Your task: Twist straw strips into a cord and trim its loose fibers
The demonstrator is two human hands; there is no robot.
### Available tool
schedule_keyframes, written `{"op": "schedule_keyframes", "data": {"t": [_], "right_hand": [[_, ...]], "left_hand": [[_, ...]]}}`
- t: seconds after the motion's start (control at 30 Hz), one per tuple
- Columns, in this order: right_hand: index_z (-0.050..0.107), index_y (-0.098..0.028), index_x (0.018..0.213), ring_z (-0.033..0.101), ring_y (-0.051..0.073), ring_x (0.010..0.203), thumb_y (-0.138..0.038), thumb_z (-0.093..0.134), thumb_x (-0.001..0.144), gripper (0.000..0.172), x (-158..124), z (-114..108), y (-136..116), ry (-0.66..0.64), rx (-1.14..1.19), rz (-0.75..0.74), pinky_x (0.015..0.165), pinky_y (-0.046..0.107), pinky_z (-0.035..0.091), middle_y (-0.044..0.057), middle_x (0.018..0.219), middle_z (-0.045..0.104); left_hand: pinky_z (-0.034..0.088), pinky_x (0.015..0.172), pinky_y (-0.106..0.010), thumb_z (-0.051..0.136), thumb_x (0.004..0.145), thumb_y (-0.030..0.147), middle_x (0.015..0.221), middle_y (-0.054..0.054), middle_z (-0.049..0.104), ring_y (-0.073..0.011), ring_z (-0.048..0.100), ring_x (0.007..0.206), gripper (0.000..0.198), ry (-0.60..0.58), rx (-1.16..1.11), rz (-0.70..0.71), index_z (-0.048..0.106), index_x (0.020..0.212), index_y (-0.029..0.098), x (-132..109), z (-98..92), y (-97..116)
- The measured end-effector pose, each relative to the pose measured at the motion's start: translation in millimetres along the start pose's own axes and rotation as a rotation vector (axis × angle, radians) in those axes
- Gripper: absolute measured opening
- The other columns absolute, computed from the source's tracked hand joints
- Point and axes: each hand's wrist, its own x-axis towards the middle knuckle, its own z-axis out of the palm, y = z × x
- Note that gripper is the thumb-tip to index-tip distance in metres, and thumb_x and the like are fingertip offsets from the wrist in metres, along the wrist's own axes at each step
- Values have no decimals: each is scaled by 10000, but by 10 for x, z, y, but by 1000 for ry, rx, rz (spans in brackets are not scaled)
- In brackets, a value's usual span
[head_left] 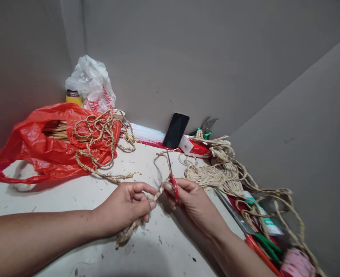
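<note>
Between thumb and fingers, my left hand (131, 204) pinches a braided straw cord (158, 193). One part of the cord hangs below that hand toward the table, and its thin end reaches up past the scissors. My right hand (191, 204) is closed around a small pair of scissors (174, 185) with red handles, blades pointing up and away from me. The right thumb and fingertips also touch the cord beside the left hand. Some fingers of the right hand are hidden behind the scissors and cord.
At left lies a red plastic bag (57, 154) with straw and tangled braided cord (100, 134). A phone (176, 130) leans at the back. Coiled cord (204, 175), pruning shears (208, 125) and large scissors (239, 219) lie to the right. Straw scraps dot the white table (72, 200).
</note>
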Motion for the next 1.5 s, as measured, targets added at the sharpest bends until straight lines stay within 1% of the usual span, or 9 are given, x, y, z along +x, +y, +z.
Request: {"op": "schedule_keyframes", "data": {"t": [0.17, 0.33, 0.53, 0.67, 0.8, 0.97, 1.07, 1.3, 1.5], "right_hand": [[600, -145, 556, 331, 73, 468, -386, 797, 604, 315, 9, -67, 26, 69, 32, -102, 460, 221, 252, -45, 475, 434], [569, -155, 534, 328, 79, 495, -373, 772, 649, 320, 46, -125, 83, 138, 50, -208, 486, 229, 251, -49, 493, 414], [584, -160, 564, 342, 86, 512, -348, 761, 674, 280, 72, -164, 116, 222, 86, -271, 502, 232, 286, -39, 518, 444], [600, -165, 583, 346, 88, 512, -337, 778, 648, 256, 61, -145, 107, 260, 136, -283, 491, 230, 284, -38, 529, 447], [606, -158, 590, 334, 82, 495, -354, 776, 648, 266, 45, -134, 88, 175, 123, -266, 476, 233, 266, -39, 527, 437], [571, -160, 563, 308, 74, 481, -352, 768, 661, 291, 18, -132, 75, 92, 114, -236, 469, 233, 257, -53, 517, 401], [588, -162, 582, 317, 76, 487, -337, 753, 685, 262, 11, -131, 81, 73, 92, -241, 473, 233, 257, -50, 524, 413], [560, -160, 556, 300, 73, 475, -349, 767, 651, 296, 49, -107, 112, 144, 126, -253, 467, 229, 243, -59, 493, 384], [509, -176, 537, 355, 98, 480, -395, 643, 743, 329, 50, -201, -10, 115, -324, -265, 477, 241, 287, -30, 489, 430]], "left_hand": [[363, 487, -165, 754, 666, 267, 613, 47, 523, -46, 472, 489, 373, -3, -113, 28, 617, 995, 157, 4, 13, -49], [409, 579, -210, 763, 656, 272, 692, 18, 559, -76, 519, 575, 408, -8, -136, 39, 586, 1007, 165, 4, 27, -50], [386, 571, -197, 760, 641, 261, 687, 14, 549, -72, 492, 596, 298, 56, -79, 96, 586, 854, 146, -3, 32, -13], [368, 535, -200, 720, 683, 297, 603, 17, 553, -84, 509, 556, 253, -17, -42, 71, 514, 736, 160, -17, 33, -46], [358, 499, -192, 728, 684, 322, 548, 36, 541, -77, 491, 493, 293, -93, -86, -2, 485, 755, 175, -30, 49, -57], [471, 667, -243, 659, 768, 406, 875, -74, 635, -127, 617, 734, 332, -236, -309, -73, 609, 950, 133, -26, 44, -6], [471, 733, -248, 678, 762, 380, 846, -78, 651, -129, 637, 756, 325, -295, -323, -131, 660, 955, 118, -18, 19, -3], [411, 507, -190, 714, 718, 383, 636, -41, 633, -71, 547, 499, 283, -140, -126, -93, 676, 732, 104, -14, 35, -43], [372, 447, -159, 697, 719, 382, 611, -10, 617, -48, 503, 451, 262, 50, -146, -49, 665, 773, 128, 14, 28, -36]]}}
